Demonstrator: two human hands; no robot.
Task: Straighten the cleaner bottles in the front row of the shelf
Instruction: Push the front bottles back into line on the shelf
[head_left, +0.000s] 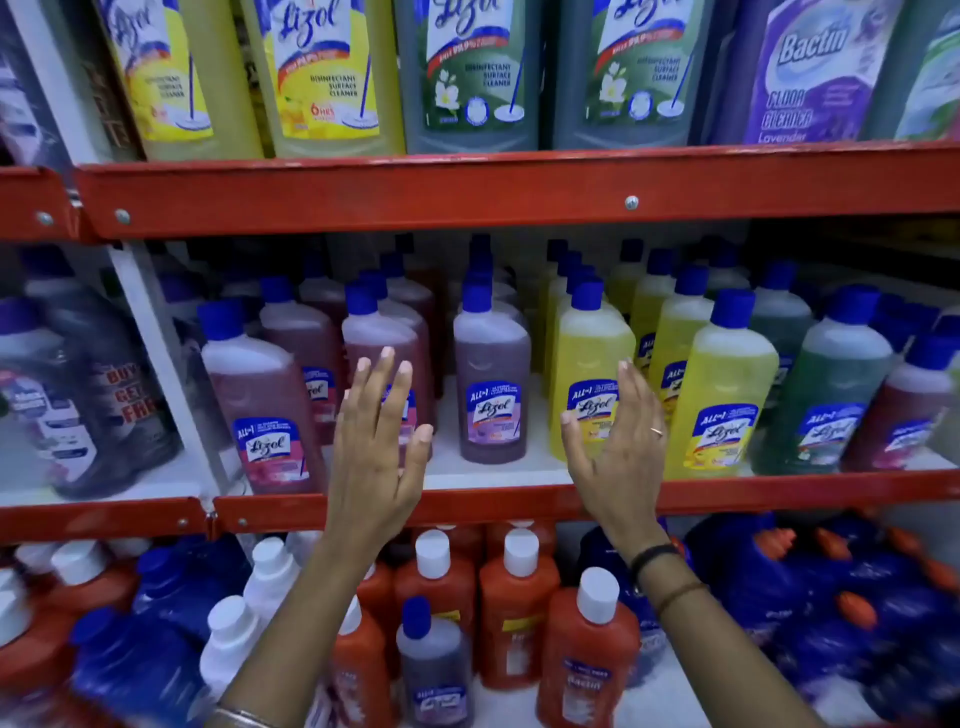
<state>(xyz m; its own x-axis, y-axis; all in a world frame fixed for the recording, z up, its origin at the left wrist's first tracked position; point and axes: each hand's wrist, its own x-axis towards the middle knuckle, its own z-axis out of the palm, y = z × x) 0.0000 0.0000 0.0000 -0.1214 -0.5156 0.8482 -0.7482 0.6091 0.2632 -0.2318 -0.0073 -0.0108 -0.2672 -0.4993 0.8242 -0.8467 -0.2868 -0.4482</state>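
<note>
Store shelving, red metal rails, white shelf boards, three levels in view. Task row is the front of the middle shelf (498, 470).

Front row there, left to right: pink Lizol bottle (260, 410), tilted with its cap leaning left; a second pink bottle (376, 338), mostly hidden behind the left hand; purple Lizol bottle (491, 384), upright, standing alone with bare shelf on both sides; yellow Lizol bottle (589, 374), near upright; second yellow bottle (722, 395), leaning left; green bottle (826, 400), also leaning; a reddish bottle (909, 415) at the right edge. All have blue caps. More rows of the same stand behind.

Left hand (376, 452) is raised in front of the second pink bottle, palm toward the shelf, fingers spread wide, holding nothing. Cannot tell if it touches the bottle. Right hand (618, 441) is raised in front of the first yellow bottle, fingers straight and close together, thumb out, holding nothing; contact unclear too. Ring on one finger, dark bands on the right wrist, a bangle on the left. The purple bottle sits between the two hands, touched by neither.

Upper shelf: large yellow and green Lizol bottles, purple Bactin floor cleaner (815, 73) at right. Lower shelf: orange bottles with white caps (514, 603), blue jugs (852, 608).
</note>
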